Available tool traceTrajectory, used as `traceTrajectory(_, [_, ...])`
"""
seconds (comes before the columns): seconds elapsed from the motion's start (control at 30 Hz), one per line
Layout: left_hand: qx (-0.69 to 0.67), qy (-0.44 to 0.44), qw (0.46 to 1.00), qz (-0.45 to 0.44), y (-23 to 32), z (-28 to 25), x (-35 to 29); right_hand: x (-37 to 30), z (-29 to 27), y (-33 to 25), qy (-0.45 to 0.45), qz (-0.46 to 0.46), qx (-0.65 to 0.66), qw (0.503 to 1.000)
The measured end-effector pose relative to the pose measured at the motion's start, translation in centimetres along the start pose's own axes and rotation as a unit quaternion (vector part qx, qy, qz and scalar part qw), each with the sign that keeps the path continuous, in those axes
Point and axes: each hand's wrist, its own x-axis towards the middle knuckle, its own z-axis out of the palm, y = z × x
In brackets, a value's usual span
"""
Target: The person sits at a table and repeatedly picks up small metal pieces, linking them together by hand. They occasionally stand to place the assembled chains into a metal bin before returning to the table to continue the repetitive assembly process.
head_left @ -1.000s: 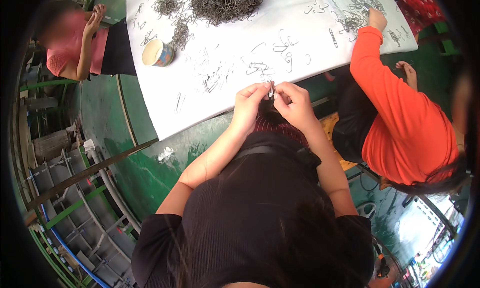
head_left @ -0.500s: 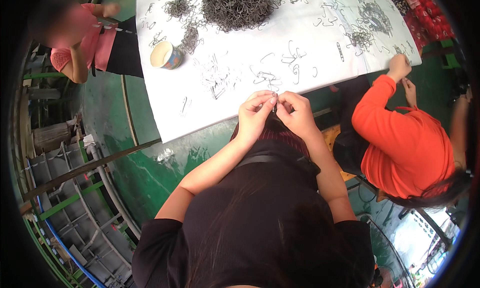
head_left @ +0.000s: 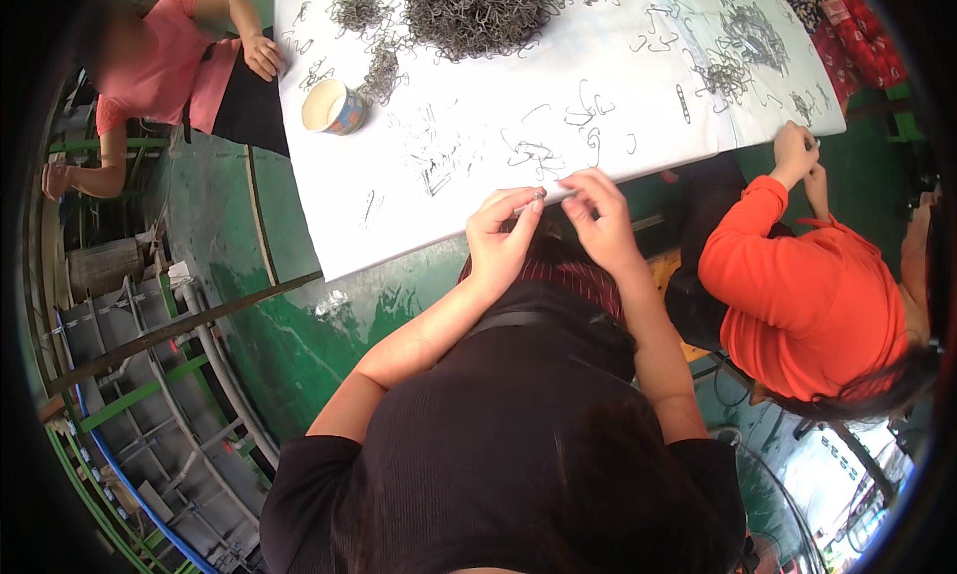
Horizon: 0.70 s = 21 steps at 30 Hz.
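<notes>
At the table's near edge my left hand [head_left: 498, 230] is closed, thumb and forefinger pinching a small dark piece [head_left: 539, 193] too small to make out. My right hand [head_left: 598, 220] is just to its right, apart from it, fingers parted and curved with nothing visible in them. Just beyond my hands, several loose bent wire hooks [head_left: 533, 155] lie on the white-covered table [head_left: 389, 240]. Short thin dark pieces [head_left: 436, 170] are strewn to their left. Farther back rises a large heap of bent dark wire hooks [head_left: 474, 15].
A paper cup [head_left: 334, 108] stands at the table's left side. Smaller hook piles [head_left: 748, 40] lie at right. A person in orange [head_left: 797, 275] sits close on my right. Another in pink [head_left: 169, 65] stands at left; a red patterned garment [head_left: 862, 40] shows far right.
My hands have come apart, the right one moving slightly right and loosening its fingers. The person in pink has lowered one hand to the table's edge and the other arm too.
</notes>
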Motion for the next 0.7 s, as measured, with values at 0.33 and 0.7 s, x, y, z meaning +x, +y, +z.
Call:
traceTrajectory(0.33, [0.058, -0.088, 0.983, 0.149, -0.3, -0.4, -0.1, 6.5, -3.1, 7.6, 0.066, 0.070, -0.353, 0.931])
traceTrajectory(0.7, [0.114, -0.091, 0.976, 0.161, -0.4, -1.2, -0.8, 10.8, -0.2, 7.0, -0.037, 0.108, -0.401, 0.909])
